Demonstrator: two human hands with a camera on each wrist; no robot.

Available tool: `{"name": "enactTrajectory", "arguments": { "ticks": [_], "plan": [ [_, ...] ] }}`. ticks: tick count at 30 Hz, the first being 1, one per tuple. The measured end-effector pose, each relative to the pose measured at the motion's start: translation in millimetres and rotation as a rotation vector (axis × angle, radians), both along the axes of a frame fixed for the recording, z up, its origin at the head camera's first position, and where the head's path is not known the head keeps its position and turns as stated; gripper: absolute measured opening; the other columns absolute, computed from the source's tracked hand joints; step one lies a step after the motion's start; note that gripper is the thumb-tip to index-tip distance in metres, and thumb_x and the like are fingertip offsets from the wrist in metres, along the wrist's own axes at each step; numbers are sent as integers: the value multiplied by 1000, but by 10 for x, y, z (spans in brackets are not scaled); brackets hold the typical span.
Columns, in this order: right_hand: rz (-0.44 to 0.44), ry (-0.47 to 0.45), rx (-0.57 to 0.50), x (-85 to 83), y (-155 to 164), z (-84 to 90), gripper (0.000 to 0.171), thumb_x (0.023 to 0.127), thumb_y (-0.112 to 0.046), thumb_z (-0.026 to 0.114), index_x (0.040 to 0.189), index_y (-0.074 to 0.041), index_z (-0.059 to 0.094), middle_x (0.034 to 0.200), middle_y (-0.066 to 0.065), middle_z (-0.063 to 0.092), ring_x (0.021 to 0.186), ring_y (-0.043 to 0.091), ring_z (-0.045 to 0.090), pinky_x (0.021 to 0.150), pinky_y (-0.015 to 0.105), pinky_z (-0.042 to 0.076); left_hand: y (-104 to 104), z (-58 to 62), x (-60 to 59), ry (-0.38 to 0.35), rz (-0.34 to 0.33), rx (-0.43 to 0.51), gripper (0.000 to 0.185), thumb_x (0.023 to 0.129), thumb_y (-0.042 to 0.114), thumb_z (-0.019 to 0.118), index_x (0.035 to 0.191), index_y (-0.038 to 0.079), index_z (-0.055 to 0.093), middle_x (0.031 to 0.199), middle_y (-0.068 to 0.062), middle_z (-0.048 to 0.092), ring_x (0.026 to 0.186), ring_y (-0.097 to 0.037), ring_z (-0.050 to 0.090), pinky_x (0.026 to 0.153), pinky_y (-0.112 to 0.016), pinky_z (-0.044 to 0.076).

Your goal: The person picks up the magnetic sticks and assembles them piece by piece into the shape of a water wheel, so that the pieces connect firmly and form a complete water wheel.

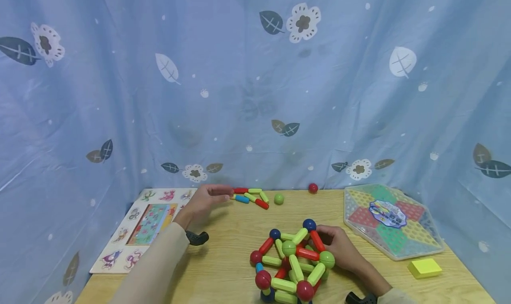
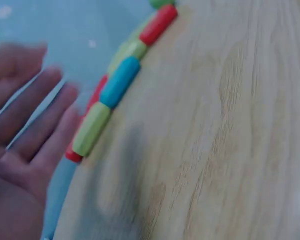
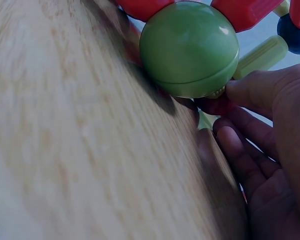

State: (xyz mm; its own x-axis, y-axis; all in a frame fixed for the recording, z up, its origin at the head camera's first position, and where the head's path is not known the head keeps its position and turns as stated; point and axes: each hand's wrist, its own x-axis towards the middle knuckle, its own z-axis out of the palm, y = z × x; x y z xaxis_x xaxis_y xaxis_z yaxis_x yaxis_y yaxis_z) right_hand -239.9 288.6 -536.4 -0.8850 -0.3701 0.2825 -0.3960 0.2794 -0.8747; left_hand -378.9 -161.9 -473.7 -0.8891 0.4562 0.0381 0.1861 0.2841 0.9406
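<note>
Rods (image 1: 251,196), loose at table's (image 1: 223,251) 12 o'clock edge: left hand (image 1: 201,202), fingers straight and empty, is best lowered squarely for one rod while right hand (image 1: 339,246) steadies rod-and-ball structure (image 1: 293,262) at 6 o'clock.

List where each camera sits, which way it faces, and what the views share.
Head: worn high, looks forward and down at the table; shows both forearms, left hand, right hand on the ball-and-rod model.
Left wrist: looks past the open left hand at the loose rods.
Right wrist: low, close on the model's green ball and the right hand.
Shared: head and left wrist show the rods; head and right wrist the model.
</note>
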Motion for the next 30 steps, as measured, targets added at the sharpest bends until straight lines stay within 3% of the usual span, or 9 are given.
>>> {"name": "enactTrajectory", "arguments": {
  "ticks": [3, 7, 10, 12, 19, 23, 27, 30],
  "plan": [
    [-5, -10, 2, 5, -17, 2, 21, 100, -4, 78, 121, -5, 78, 110, 9, 82, 103, 7, 77, 91, 24, 62, 76, -87, -81, 145, 80, -187, 35, 107, 14, 71, 142, 10, 74, 145, -9, 71, 136, -34, 64, 112, -55, 55],
    [3, -21, 0, 10, -25, 13, 20, 100, -2, 76, 120, -6, 78, 110, 10, 82, 103, 7, 77, 90, 25, 63, 260, -206, -124, 420, 58, -430, 31, 102, 4, 72, 130, 11, 81, 135, -9, 75, 130, -34, 65, 111, -55, 54],
    [8, -28, 3, 8, -24, 25, 18, 100, -4, 77, 118, -7, 78, 110, 11, 81, 104, 8, 77, 91, 25, 63, 380, -222, -95, 588, 70, -571, 25, 97, 3, 78, 121, 10, 83, 125, -8, 80, 125, -34, 69, 116, -58, 49],
    [3, -30, 5, 8, -23, 34, 17, 100, -4, 77, 117, -7, 78, 110, 11, 81, 104, 7, 77, 91, 24, 62, 421, -218, -62, 640, 101, -639, 25, 96, 2, 80, 120, 9, 83, 121, -9, 81, 122, -36, 70, 114, -61, 48],
    [-4, -34, 10, 8, -38, 43, 16, 100, -4, 77, 116, -8, 78, 109, 9, 82, 104, 7, 77, 91, 23, 62, 359, -233, 71, 634, 167, -771, 20, 98, -2, 75, 114, 5, 83, 109, -14, 79, 105, -34, 74, 95, -52, 61],
    [-1, -34, 10, 10, -46, 43, 17, 100, -5, 77, 117, -8, 78, 110, 8, 82, 105, 6, 77, 92, 23, 62, 254, -203, 194, 582, 267, -876, 21, 102, -3, 67, 121, -1, 76, 105, -20, 73, 99, -37, 72, 89, -52, 62],
    [-10, -24, 15, 22, -40, 48, 17, 100, -3, 77, 116, -8, 78, 109, 7, 82, 105, 4, 76, 91, 22, 62, 157, -158, 352, 519, 398, -849, 29, 101, -4, 63, 128, -9, 72, 112, -29, 70, 104, -46, 69, 92, -56, 61],
    [-20, -17, 16, 28, -35, 48, 16, 99, -3, 78, 115, -7, 78, 108, 7, 82, 105, 4, 76, 91, 21, 61, 103, -129, 471, 496, 447, -756, 25, 100, -4, 60, 119, -8, 77, 110, -27, 71, 104, -46, 68, 93, -57, 60]
  ]
}}
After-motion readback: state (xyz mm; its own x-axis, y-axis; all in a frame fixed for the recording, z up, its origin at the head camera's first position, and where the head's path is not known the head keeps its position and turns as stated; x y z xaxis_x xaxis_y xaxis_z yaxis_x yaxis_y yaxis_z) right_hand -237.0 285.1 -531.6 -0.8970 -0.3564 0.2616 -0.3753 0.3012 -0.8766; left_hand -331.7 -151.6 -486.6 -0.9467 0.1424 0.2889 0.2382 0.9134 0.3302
